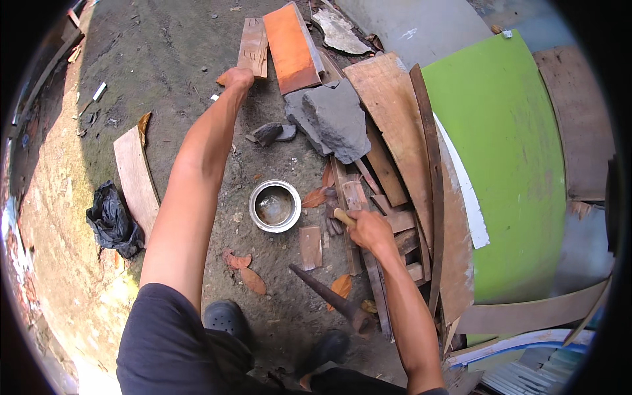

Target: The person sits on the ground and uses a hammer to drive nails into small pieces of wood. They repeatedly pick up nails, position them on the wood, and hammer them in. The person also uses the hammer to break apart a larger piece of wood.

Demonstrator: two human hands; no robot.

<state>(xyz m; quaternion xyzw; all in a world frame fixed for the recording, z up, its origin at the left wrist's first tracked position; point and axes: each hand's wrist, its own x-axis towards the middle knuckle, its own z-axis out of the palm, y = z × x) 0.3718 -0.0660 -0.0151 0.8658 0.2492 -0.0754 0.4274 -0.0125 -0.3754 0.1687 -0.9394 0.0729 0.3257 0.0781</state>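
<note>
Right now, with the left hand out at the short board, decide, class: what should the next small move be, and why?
Probably draw the short board nearer with the left hand: that hand is at the board's lower end, reaching far forward, while the right hand, much lower in view, is closed around a wooden handle.

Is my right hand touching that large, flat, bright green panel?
No, your right hand grips a pale, rounded wooden handle, with brown wooden boards lying between it and the bright green panel.
</note>
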